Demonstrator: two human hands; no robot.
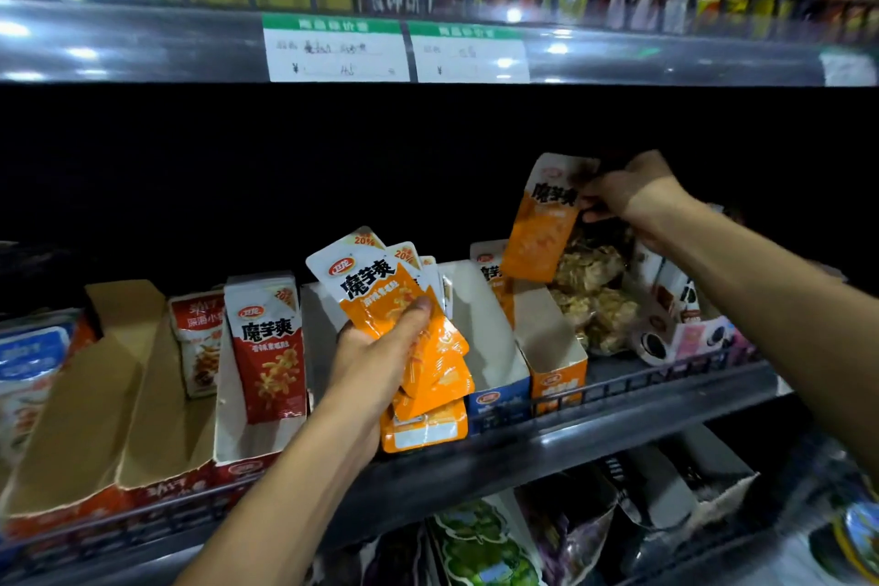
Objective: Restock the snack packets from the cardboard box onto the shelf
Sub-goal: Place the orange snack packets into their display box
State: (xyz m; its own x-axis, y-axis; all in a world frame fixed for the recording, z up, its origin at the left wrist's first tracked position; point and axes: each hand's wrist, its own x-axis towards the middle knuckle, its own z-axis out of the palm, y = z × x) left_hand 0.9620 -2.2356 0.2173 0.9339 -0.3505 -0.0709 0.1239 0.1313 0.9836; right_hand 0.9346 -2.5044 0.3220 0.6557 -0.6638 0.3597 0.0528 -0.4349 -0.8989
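Orange, red and white packets against a black shelf.

The fanned stack of packets at the centre is orange below and white on top, with black lettering and a small red oval logo. The single packet at 2 o'clock shows the same orange, white and black. At 9 o'clock, the red packets have white tops, black characters and yellow-orange snack pictures. The blue-fronted box at 5 o'clock is white inside; the neighbouring orange box is pale grey inside. The price tags at 12 o'clock are white with green bands. The shelf rail is dark grey.
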